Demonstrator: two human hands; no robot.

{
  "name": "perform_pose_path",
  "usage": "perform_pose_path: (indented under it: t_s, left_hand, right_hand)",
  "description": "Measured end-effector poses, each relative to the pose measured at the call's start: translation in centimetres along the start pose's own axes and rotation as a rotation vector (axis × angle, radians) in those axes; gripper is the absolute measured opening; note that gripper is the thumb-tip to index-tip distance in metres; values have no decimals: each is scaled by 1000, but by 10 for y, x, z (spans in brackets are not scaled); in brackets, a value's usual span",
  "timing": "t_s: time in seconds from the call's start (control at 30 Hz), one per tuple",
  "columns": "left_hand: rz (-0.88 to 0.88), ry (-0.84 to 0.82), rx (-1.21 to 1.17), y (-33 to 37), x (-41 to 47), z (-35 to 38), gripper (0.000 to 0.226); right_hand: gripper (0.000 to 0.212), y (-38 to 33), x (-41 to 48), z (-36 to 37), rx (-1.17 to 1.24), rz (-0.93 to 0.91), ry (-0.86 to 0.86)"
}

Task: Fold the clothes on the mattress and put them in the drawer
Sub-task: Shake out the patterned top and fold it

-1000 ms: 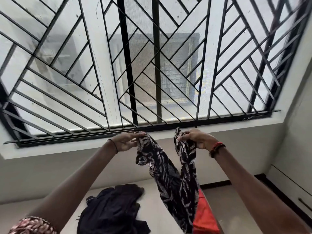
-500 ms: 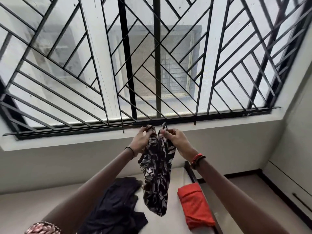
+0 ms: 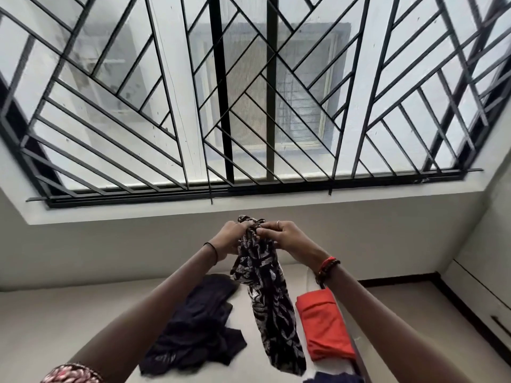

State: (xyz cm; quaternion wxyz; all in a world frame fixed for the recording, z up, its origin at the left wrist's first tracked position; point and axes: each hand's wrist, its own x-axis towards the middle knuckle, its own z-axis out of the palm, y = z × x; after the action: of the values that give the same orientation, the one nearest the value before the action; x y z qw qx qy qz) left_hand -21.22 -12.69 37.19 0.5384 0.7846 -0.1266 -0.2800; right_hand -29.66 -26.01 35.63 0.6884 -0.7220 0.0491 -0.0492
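Head view: limp leaf-print garment (image 3: 268, 299) in left hand (image 3: 229, 240) and right hand (image 3: 289, 239)

Both hands met at the top of a black-and-white patterned garment (image 3: 265, 294), the left hand (image 3: 231, 239) and right hand (image 3: 287, 240) gripping its bunched edge so it hung over the mattress (image 3: 55, 327). A dark garment (image 3: 199, 327) lay crumpled to its left, a folded red one (image 3: 323, 324) to its right, below a barred window (image 3: 249, 92).
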Motion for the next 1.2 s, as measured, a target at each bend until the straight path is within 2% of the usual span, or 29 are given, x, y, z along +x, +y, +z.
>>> perform_pose_path:
  t_s: [0.1,0.2,0.27,0.33,0.4,0.5,0.63,0.7,0.83,1.03,1.17,1.2]
  left_hand:
    - [-11,-14,-16,-5,-5,2,27]
    - [4,-54,-63,-9,-13,7,24]
    - [12,-92,-78,-13,-16,10,22]
    - [18,-121,-83,-16,-18,14,20]
    - [17,-123,-86,-20,-20,16,19]
    - [8,-101,-111,-24,-21,16,19]
    - [-28,-65,-166,-28,-23,12,17]
    - [-47,-39,-203,-28,-24,10,16]
    - [-53,-5,-304,-27,-25,10,16]
    - [-66,-50,-316,-25,-27,27,23]
    - [-119,-13,-437,-26,-28,31,28]
    - [-132,3,-465,-27,-26,31,27]
  right_hand:
    - [14,4,-2,-4,105,144,33]
    - [31,12,-2,-7,169,299,114]
    - [44,18,-1,-10,145,363,151]
    - [48,22,-2,-11,87,380,151]
    - [38,25,-2,-11,69,360,162]
    - [8,24,-4,-13,110,324,220]
    - [14,28,-3,-22,254,331,362]
    - [15,30,-6,-24,234,278,410]
    - [13,27,-15,-9,87,124,333]
    - [29,14,-16,20,-257,63,245]
    - [21,16,-18,20,-479,67,11]
    - [28,17,-19,20,-546,83,-27]
